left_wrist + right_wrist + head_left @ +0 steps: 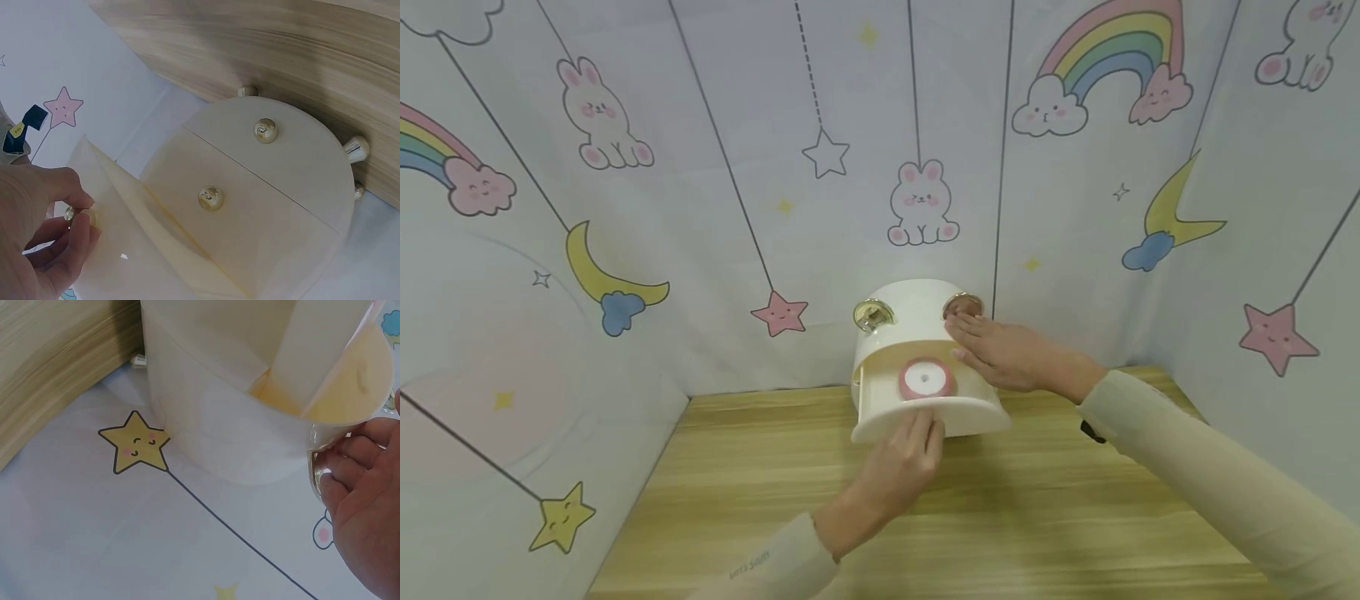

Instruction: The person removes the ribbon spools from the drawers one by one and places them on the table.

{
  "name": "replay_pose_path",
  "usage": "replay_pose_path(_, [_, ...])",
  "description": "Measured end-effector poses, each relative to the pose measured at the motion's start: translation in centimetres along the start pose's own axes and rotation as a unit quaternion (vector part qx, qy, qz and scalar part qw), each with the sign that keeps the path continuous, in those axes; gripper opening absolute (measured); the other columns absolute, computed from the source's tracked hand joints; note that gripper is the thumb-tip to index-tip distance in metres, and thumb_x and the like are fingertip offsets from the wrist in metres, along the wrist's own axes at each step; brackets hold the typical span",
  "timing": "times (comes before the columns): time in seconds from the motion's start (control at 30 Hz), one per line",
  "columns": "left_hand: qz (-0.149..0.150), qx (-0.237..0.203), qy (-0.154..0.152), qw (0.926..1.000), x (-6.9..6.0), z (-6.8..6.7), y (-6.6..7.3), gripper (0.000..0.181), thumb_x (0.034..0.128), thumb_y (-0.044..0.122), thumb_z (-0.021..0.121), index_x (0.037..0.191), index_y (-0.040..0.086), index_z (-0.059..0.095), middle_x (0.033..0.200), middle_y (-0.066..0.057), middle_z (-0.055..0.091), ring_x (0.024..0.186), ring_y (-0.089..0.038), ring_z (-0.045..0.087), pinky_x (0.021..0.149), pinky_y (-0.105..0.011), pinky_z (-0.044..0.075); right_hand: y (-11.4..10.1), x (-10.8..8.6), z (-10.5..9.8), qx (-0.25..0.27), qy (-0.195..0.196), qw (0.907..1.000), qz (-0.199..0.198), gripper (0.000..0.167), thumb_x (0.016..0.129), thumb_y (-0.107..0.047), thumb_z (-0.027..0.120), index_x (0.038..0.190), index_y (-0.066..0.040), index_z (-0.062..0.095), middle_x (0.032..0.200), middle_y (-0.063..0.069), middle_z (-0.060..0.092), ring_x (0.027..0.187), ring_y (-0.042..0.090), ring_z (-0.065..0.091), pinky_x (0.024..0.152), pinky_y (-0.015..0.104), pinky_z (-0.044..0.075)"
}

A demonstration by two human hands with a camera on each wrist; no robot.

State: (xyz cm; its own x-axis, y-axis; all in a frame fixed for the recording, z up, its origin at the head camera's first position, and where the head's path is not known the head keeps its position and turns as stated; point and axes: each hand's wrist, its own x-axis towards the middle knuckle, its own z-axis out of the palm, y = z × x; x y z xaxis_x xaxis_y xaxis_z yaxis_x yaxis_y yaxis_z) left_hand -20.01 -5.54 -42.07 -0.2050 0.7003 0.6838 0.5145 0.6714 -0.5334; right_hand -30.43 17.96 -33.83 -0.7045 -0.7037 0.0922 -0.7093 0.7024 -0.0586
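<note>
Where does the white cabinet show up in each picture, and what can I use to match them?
Head: the cabinet sits just below and right of centre.
Left wrist: the cabinet spans the centre to the bottom.
Right wrist: the cabinet is at the top, from middle to right.
Shared landmark: the wooden table.

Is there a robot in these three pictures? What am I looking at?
No robot: just a person's two bare hands. The biggest picture comes from a camera on the person's head; the other two come from cameras on the left and right wrists. On the brown wood-grain table stands a white, rounded box with drawers. The left hand pinches a small, round, gold knob on the pulled-out, curved white drawer. In that drawer is a round pink-rimmed thing with a white middle; I can't tell what. The right hand touches a shiny gold, rounded piece on the box.
</note>
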Motion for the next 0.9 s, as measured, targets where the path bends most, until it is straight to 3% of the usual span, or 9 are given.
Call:
replay_pose_path(0.5, [0.021, 0.014, -0.016, 0.9996, -0.60, -0.53, 0.42, 0.041, 0.0980, -0.005, 0.031, 0.098, -0.001, 0.072, 0.089, -0.006, 0.065, 0.081, -0.015, 0.062, 0.076, -0.022, 0.059, 0.06, -0.03, 0.19, -0.003, 0.010, 0.9999, -0.006, 0.060, 0.113, -0.034, 0.038, 0.161, 0.004, 0.033, 0.170, 0.021, 0.031, 0.160, 0.039, 0.030, 0.129, 0.055, 0.031])
replay_pose_path(0.9, [0.017, 0.015, -0.006, 0.9997, -0.85, -0.76, 0.61, 0.039, 0.0965, -0.005, 0.034, 0.096, 0.000, 0.072, 0.088, -0.005, 0.064, 0.081, -0.015, 0.062, 0.076, -0.020, 0.059, -0.09, -0.12, 0.30, -0.008, 0.009, 0.9999, -0.004, 0.061, 0.113, -0.033, 0.038, 0.161, 0.004, 0.033, 0.170, 0.021, 0.031, 0.160, 0.039, 0.030, 0.128, 0.055, 0.032])
